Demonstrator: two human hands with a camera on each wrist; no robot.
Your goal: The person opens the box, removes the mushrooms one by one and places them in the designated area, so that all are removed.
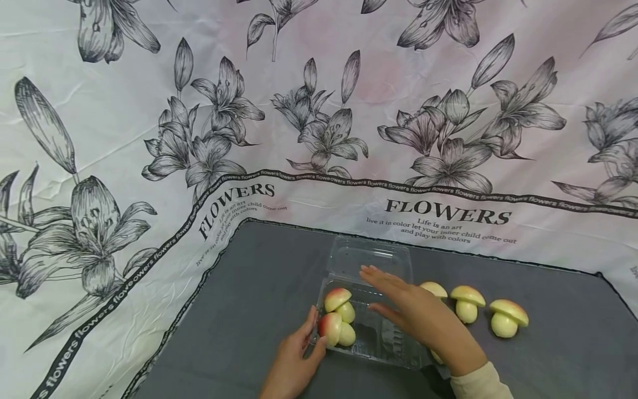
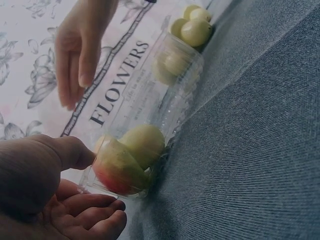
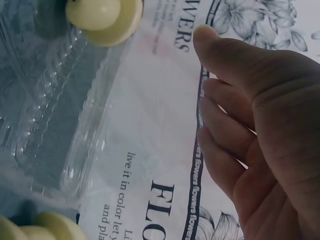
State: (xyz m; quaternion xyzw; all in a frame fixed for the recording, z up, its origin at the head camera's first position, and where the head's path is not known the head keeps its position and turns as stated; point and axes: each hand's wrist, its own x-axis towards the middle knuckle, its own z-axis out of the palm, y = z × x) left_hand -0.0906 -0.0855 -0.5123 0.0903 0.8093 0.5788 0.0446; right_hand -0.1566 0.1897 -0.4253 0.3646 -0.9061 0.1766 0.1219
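Clear plastic box (image 1: 369, 356) sits flat on the grey counter (image 1: 249, 282), directly ahead of you; its lid (image 1: 351, 256) lies folded back toward the printed sheet (image 1: 324, 205), which leaves the top free to reach into from your side.

Your left hand (image 1: 295, 357) is at the box's left end; thumb and fingers straddle the near-left corner, gripping the thin wall; the hold looks light, probably meant to steady a box too slight to sit firm by itself.

Your right hand (image 1: 421, 318) hangs above the right part of the box; thumb stands apart from the fingers, nothing between them; the right wrist view shows the fingers relaxed and the palm bare.

Two mushrooms lie inside against the left end, a far mushroom (image 1: 336, 299) and a near mushroom (image 1: 330, 329); both are tipped over, caps to the left, stems to the right; packed close like this, they leave the rest of the floor bare, likely to save room.

Three more stand in a loose row right of the box, a half-hidden mushroom (image 1: 432, 288), a middle mushroom (image 1: 467, 299) and an end mushroom (image 1: 508, 317); they seem set there for the right hand's easy reach; something pale yellow shows below your right wrist, too covered to tell.
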